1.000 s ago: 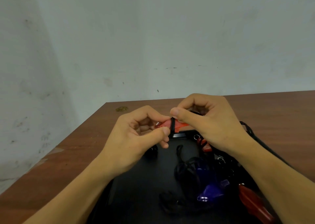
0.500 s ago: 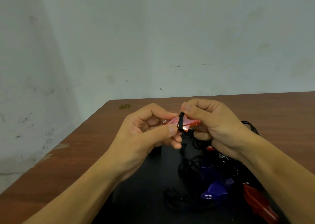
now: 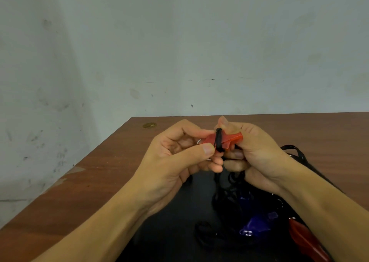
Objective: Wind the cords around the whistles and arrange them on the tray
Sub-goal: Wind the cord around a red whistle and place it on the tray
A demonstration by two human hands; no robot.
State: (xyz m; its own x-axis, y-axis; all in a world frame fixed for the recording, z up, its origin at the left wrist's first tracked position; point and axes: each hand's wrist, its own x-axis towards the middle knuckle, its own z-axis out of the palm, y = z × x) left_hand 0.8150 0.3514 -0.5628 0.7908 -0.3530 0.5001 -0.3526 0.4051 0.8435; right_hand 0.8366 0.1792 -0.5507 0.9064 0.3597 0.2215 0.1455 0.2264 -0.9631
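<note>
A red whistle (image 3: pixel 229 139) is held in the air above the black tray (image 3: pixel 179 221). My left hand (image 3: pixel 179 158) pinches its ring end between thumb and fingers. My right hand (image 3: pixel 253 154) grips its mouthpiece end, and the cord runs down from that hand. A black cord (image 3: pixel 219 140) is wrapped in a few turns around the whistle's middle. On the tray lie a blue whistle (image 3: pixel 255 224), a second red whistle (image 3: pixel 305 239) and a tangle of black cords (image 3: pixel 229 194).
The tray sits on a brown wooden table (image 3: pixel 99 182) that stands against a pale wall. More black cord (image 3: pixel 299 154) trails off the tray to the right. A small round gold mark (image 3: pixel 149 125) lies near the table's far left corner.
The red whistle has turned so its mouthpiece now shows at the right. More cord turns sit around its middle. Both hands have stayed in about the same place.
</note>
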